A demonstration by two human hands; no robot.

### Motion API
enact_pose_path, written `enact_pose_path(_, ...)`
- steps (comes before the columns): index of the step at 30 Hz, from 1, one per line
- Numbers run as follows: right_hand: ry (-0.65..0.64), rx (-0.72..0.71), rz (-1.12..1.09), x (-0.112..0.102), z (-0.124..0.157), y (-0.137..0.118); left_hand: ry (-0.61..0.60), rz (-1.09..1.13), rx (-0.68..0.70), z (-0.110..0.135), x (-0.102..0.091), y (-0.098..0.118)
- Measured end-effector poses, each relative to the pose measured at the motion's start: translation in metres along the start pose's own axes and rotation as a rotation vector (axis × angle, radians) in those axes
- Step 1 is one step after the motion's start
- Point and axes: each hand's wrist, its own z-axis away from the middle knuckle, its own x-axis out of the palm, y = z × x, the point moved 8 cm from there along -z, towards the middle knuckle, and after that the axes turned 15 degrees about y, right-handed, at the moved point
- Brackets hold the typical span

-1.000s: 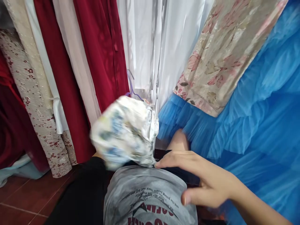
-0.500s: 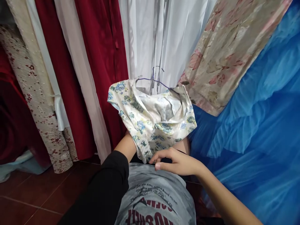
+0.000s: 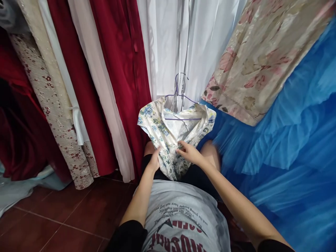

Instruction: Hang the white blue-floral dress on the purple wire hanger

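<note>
A white blouse [image 3: 168,140] with blue, green and yellow flowers hangs on a thin purple wire hanger [image 3: 180,95] above my lap. Its neckline gapes, and the hanger's bottom bar shows inside. My left hand [image 3: 154,161] grips the blouse's left side, the thumb near the front and the other fingers hidden behind the cloth. At the front, just below the neck opening, my right hand [image 3: 191,153] pinches the fabric between thumb and fingers. The lower part of the blouse bunches over my dark shorts.
White curtain-like cloth [image 3: 162,45] hangs straight ahead. Dark red garments [image 3: 118,70] and a pale pink one [image 3: 105,105] hang to the left. On the right are a floral beige cloth [image 3: 252,77] and blue tulle [image 3: 288,157]. Reddish-brown tiles [image 3: 78,210] cover the floor.
My left hand has come out from behind the blouse to its left side. My right hand has moved up from the lower edge to the front below the neckline. The hanger's bar now shows.
</note>
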Motion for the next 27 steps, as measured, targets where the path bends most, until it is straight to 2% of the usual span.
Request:
enact_pose_path(3,-0.001,-0.057,0.167,0.011,-0.005,-0.006,0.463,-0.066,0.364,0.000,-0.035,0.012)
enact_pose_path(5,0.010,-0.057,0.200,0.007,-0.005,-0.009,0.781,-0.172,0.600,0.016,-0.055,0.024)
enact_pose_path(6,0.012,-0.047,0.216,0.003,-0.004,-0.011,0.905,-0.222,0.707,0.027,-0.060,0.030)
enact_pose_path(7,0.011,-0.037,0.241,-0.001,-0.004,-0.011,0.975,-0.264,0.799,0.038,-0.061,0.035)
enact_pose_path(8,0.005,-0.032,0.273,-0.005,-0.003,-0.012,0.977,-0.304,0.873,0.045,-0.056,0.039)
enact_pose_path(9,-0.009,-0.035,0.306,-0.009,-0.003,-0.013,0.911,-0.355,0.929,0.049,-0.047,0.042)
enact_pose_path(11,-0.059,-0.074,0.363,-0.011,-0.001,-0.018,0.649,-0.491,1.000,0.051,-0.013,0.042)
enact_pose_path(13,-0.123,-0.124,0.421,-0.008,0.004,-0.024,0.414,-0.638,1.026,0.052,0.021,0.032)
enact_pose_path(15,-0.179,-0.163,0.479,-0.004,0.010,-0.027,0.306,-0.711,0.997,0.051,0.042,0.021)
enact_pose_path(19,-0.251,-0.214,0.502,0.000,0.019,-0.034,0.223,-0.674,0.856,0.044,0.046,0.005)
enact_pose_path(23,-0.194,-0.269,0.393,-0.005,0.019,-0.040,0.174,-0.668,0.783,0.046,0.040,0.003)
enact_pose_path(27,-0.143,-0.522,0.412,-0.018,0.006,-0.045,0.132,-0.660,0.751,0.053,0.045,0.007)
